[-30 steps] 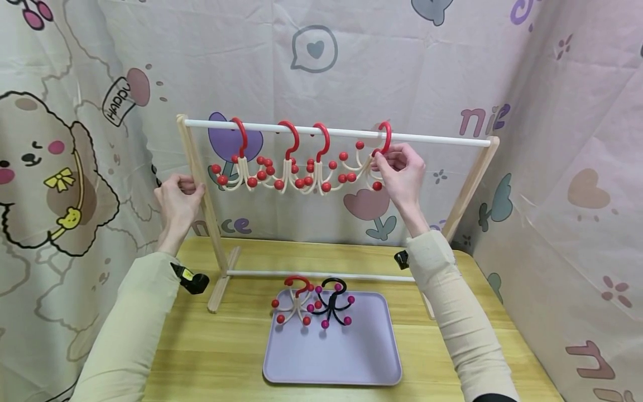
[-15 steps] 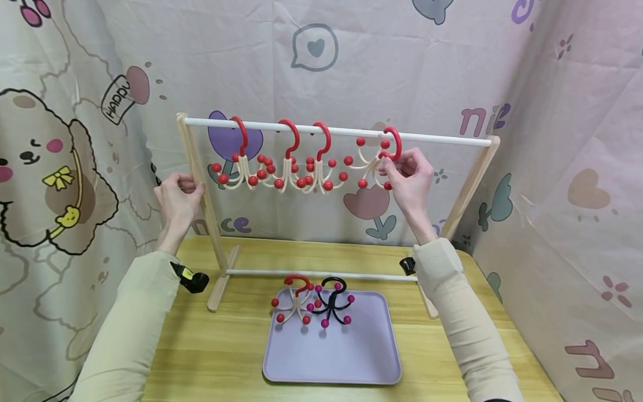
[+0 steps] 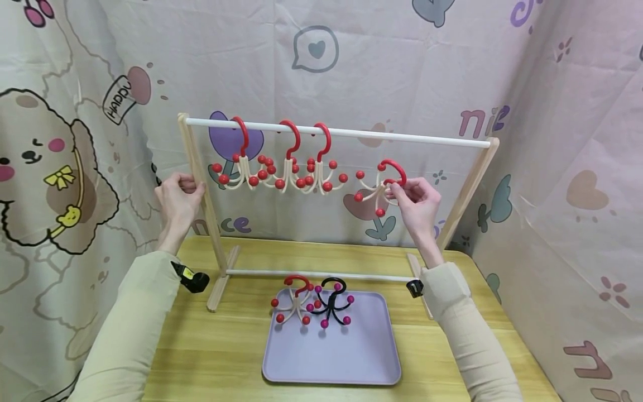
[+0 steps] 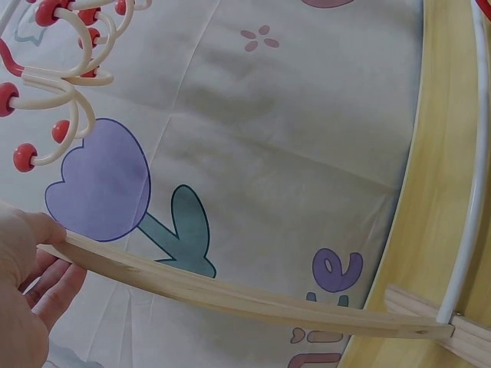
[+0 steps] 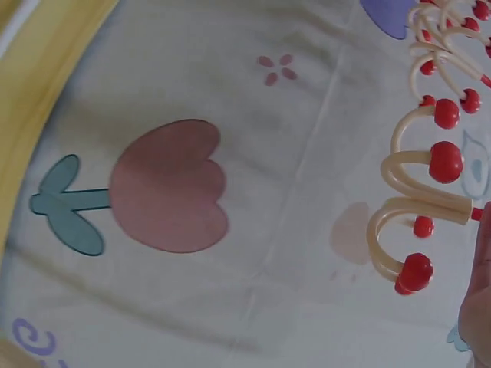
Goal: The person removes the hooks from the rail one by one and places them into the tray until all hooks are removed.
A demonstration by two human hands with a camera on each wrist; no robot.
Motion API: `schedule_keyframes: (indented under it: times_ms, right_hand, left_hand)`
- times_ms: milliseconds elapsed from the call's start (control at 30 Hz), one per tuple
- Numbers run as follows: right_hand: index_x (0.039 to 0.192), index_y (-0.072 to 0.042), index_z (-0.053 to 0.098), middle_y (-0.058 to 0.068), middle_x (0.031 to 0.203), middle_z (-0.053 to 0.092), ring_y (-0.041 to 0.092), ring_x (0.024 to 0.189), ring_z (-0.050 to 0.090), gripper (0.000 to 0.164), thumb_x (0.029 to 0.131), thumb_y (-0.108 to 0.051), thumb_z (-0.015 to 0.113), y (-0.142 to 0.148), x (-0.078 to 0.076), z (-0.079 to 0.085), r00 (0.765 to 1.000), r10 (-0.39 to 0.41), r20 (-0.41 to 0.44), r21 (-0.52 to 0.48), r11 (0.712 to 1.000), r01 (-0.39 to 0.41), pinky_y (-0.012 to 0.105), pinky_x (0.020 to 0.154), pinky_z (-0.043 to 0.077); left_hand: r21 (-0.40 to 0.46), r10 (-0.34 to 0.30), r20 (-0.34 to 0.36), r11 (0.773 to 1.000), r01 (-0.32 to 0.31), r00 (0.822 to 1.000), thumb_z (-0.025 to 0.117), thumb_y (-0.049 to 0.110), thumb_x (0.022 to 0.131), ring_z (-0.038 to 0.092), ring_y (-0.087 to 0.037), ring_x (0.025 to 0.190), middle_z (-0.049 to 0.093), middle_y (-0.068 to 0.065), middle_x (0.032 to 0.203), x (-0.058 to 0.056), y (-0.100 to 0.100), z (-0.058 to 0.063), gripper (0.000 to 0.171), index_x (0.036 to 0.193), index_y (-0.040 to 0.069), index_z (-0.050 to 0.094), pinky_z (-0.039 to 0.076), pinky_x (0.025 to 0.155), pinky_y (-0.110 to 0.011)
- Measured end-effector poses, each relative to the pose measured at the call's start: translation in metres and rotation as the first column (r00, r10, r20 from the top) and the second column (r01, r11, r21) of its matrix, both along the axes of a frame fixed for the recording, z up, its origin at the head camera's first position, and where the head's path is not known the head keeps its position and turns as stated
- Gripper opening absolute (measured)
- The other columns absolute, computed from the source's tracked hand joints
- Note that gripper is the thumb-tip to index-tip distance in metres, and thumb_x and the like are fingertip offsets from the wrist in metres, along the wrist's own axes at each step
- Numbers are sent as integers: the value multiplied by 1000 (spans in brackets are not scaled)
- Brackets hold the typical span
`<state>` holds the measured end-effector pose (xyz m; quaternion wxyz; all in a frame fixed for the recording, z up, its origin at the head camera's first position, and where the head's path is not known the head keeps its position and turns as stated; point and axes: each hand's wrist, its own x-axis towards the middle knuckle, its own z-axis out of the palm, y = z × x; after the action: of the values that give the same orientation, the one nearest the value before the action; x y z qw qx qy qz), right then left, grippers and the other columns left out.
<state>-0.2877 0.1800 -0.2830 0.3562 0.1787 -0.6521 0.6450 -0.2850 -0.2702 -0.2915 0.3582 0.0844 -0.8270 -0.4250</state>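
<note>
My right hand (image 3: pixel 421 205) pinches a cream multi-arm hanger (image 3: pixel 380 190) near the base of its red hook. The hanger is tilted and sits below the white top rail (image 3: pixel 427 138), apart from it. In the right wrist view the same hanger (image 5: pixel 414 172) shows curved arms tipped with red balls, and only the edge of the hand (image 5: pixel 477 295) appears. My left hand (image 3: pixel 177 202) grips the left wooden post (image 3: pixel 207 206) of the rack; the left wrist view shows thumb and fingers around that post (image 4: pixel 207 287).
Three red-hooked hangers (image 3: pixel 290 167) hang from the rail's left half. On the table (image 3: pixel 211 352), a lilac tray (image 3: pixel 346 360) bears one red-hooked hanger (image 3: pixel 296 301) and a black hanger (image 3: pixel 331 304) with magenta balls. The right post (image 3: pixel 469 192) stands beyond my right hand.
The hanger in my right hand has come off the top rail and moved down and slightly right with the hand. My left hand stays on the post.
</note>
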Motion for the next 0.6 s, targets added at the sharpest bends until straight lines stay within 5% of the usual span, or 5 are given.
schedule_keyframes:
  times_ms: [267,433,600]
  right_hand:
    - [101,17,62,-6,77,76,5,66,72,21,91,0,69,14,7,-32,991,65,119,-54,997,-59,20,63,59]
    - [99,12,63,-8,75,75,6,63,72,18,92,-3,69,20,11,-50,979,51,196,-19,999,-48,18,60,57]
    - [102,15,62,-10,73,74,8,62,72,21,93,-3,68,24,16,-68,967,67,246,-13,998,-66,16,57,55]
  left_hand:
    - [-7,-12,-21,1000,12,1000,65,14,94,58,-34,112,71,-30,109,-1,-1,-1,30,115,-7,65,35,108,-46]
    - [-31,14,-20,999,-15,1000,66,16,94,56,-13,89,73,-26,106,-3,-1,-1,29,114,-5,68,40,97,-32]
    - [-15,3,-26,1000,-3,1000,66,15,94,60,-27,103,72,-28,108,-3,-1,-2,29,114,-6,67,38,104,-40]
